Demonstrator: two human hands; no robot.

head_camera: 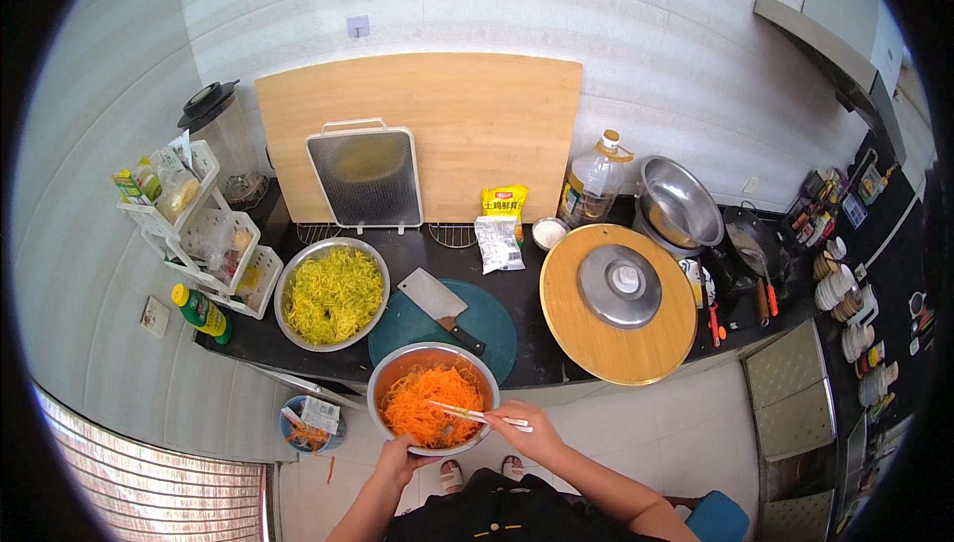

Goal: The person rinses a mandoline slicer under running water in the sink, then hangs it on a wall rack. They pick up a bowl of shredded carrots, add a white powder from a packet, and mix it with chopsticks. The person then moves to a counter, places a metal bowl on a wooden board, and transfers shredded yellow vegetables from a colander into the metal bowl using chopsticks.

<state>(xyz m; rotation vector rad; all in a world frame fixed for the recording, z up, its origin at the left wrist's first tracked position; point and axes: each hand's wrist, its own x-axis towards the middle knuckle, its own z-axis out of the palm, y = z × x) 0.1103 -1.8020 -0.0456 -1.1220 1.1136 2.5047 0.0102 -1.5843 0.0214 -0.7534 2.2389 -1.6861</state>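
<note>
My left hand point(400, 460) grips the near left rim of a steel bowl point(488, 380) that holds shredded carrot point(421, 400). In my right hand point(528, 435) is a pair of white chopsticks point(477, 414), their tips in the carrot. The bowl overlaps the near edge of a round green cutting board point(499, 311). On that board lies a cleaver point(434, 294) with a dark handle. A second steel bowl point(280, 309), filled with yellow-green shreds point(335, 292), stands on the black counter left of the board.
Right of the board, a metal lid point(596, 292) lies on a round wooden board point(559, 326). Behind stand an oil bottle point(592, 184), a small bowl of white powder point(550, 233) and a yellow packet point(504, 201). A green bottle point(203, 312) stands left; a waste bin point(337, 438) is on the floor.
</note>
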